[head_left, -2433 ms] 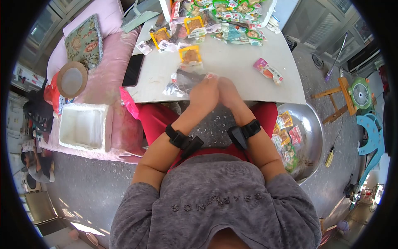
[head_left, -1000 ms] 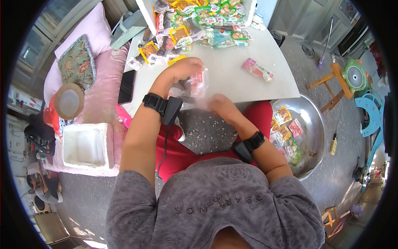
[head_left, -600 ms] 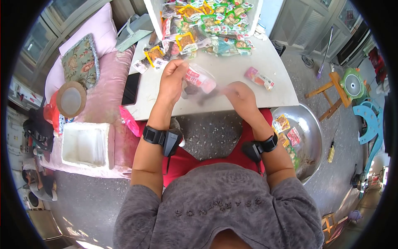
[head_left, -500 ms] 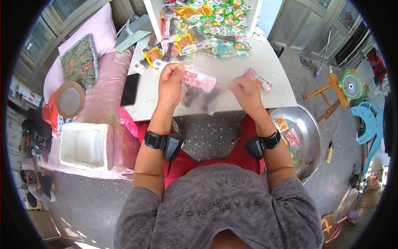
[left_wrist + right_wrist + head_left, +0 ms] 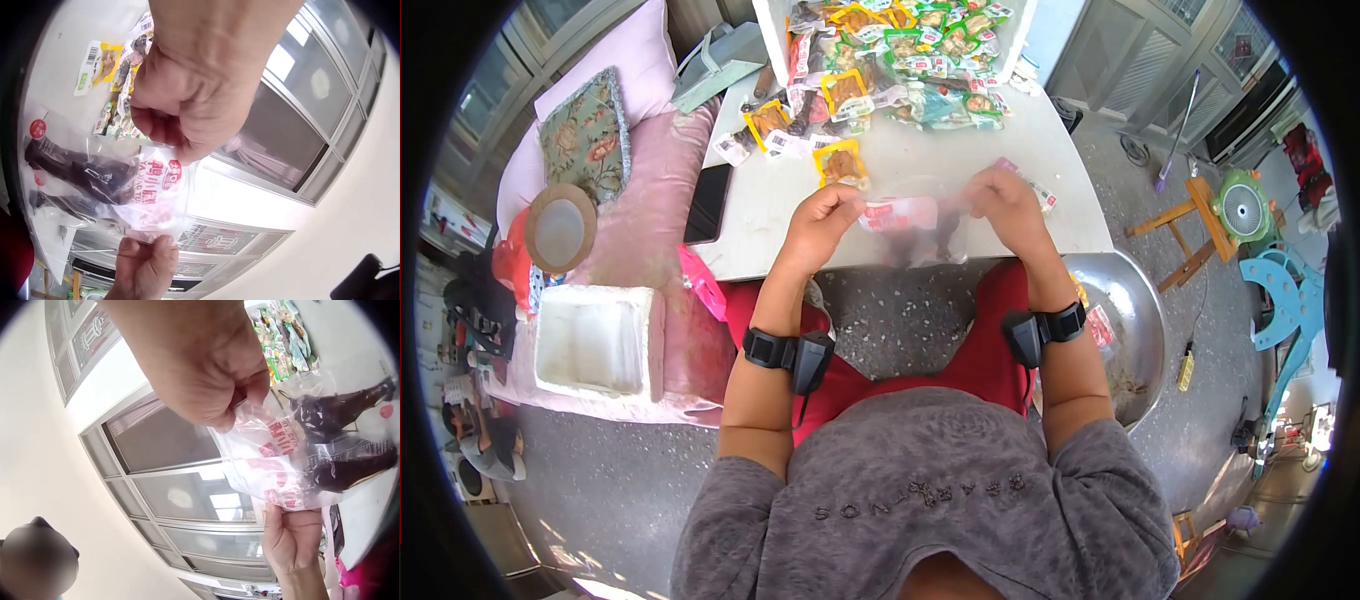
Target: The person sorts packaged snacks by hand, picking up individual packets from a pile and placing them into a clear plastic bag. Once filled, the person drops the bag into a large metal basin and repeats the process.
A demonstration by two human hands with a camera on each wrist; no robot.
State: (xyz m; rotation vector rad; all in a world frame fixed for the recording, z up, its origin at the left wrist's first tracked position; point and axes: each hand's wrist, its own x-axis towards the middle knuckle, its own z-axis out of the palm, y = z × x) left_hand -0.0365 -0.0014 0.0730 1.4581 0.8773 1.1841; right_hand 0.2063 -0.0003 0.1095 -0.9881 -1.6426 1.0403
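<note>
A clear plastic pouch of duck drumsticks (image 5: 905, 215) is stretched between my two hands over the table's near edge. My left hand (image 5: 820, 225) pinches one top corner between thumb and fingers. The opposite top corner is pinched by my right hand (image 5: 1010, 210). Through the film, two dark brown drumsticks (image 5: 94, 175) show below a white label with red lettering (image 5: 281, 450). The drumsticks hang toward my body. Just beyond my left hand lies a yellow-edged snack packet (image 5: 838, 162). Behind my right hand, a purple-ended packet (image 5: 1040, 195) is partly hidden.
Many snack packets (image 5: 940, 50) spill from a white box (image 5: 772, 40) at the table's back. A phone (image 5: 708, 205) lies on the left edge. To the right, a metal basin (image 5: 1135, 340) holds packets. A foam box (image 5: 595, 340) stands on the pink couch (image 5: 685, 380).
My hands were together at the pouch, then moved apart. The pouch was tilted and turned between them; now it hangs level, and my right hand covers part of the purple-ended packet.
</note>
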